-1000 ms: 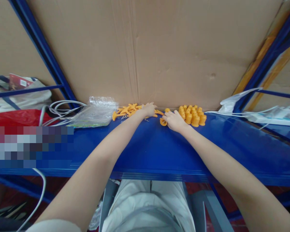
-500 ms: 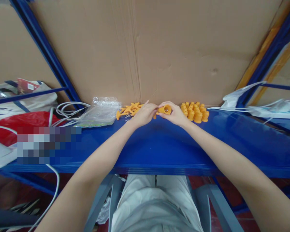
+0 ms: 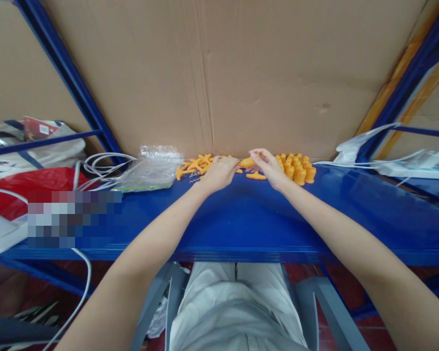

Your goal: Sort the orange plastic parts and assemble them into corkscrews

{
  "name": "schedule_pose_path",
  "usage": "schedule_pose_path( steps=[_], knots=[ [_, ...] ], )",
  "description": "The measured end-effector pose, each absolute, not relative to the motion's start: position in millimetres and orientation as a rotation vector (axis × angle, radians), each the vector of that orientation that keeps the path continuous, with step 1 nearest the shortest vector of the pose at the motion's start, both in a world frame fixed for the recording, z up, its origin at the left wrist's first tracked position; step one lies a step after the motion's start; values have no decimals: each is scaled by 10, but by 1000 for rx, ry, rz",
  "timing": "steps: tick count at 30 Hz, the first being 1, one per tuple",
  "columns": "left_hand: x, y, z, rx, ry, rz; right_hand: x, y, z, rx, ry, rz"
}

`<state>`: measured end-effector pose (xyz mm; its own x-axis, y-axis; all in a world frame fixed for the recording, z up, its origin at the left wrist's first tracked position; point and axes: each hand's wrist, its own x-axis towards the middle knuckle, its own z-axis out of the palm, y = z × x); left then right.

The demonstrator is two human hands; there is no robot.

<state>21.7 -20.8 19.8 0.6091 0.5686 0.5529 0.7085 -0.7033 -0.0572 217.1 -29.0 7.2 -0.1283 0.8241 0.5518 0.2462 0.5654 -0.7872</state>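
**Holding an orange piece [image 3: 249,162] in the right hand [image 3: 270,168], with the left hand [image 3: 221,173] at its other end**

Reaching forward over the blue surface [image 3: 234,219] with left arm [image 3: 151,243] and right arm [image 3: 344,239], both slanting inward to the middle. With the right hand, clamped on the piece with thumb and fingers, from its right end. With the left hand, back upward and fingers bent, meeting the piece at its left end; cannot tell if gripping there, because of hidden fingertips. Holding the piece sideways, between both hands, in front of the cardboard [image 3: 270,78]. Just below it, on the surface: a loose orange handle [image 3: 256,176]. Right beside the right hand: orange cups [image 3: 299,170], standing closely in rows. Partly behind the left hand: a heap of orange handles [image 3: 199,165] with metal spirals [image 3: 194,176]. Farther left: a clear plastic bag [image 3: 146,173], then white cables [image 3: 106,157].
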Motion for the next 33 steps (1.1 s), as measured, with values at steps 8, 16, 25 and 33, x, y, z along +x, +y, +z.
schedule_pose_path(
  steps=[8, 16, 25, 33],
  knots=[
    [144, -169, 190, -2558, -1005, -684, 2400, -256, 66, -1122, -2121, -93],
    [139, -183, 211, -2498, -892, -615, 2351, -344, 83, -1139, -2305, -414],
    [232, -273, 229, -2478, -931, -639, 2208, -461, 148, -1300, -2363, -584],
    [216, -172, 209, -2649, -1078, -801, 2205, -457, 179, -1209, -2364, -814]
  ],
)
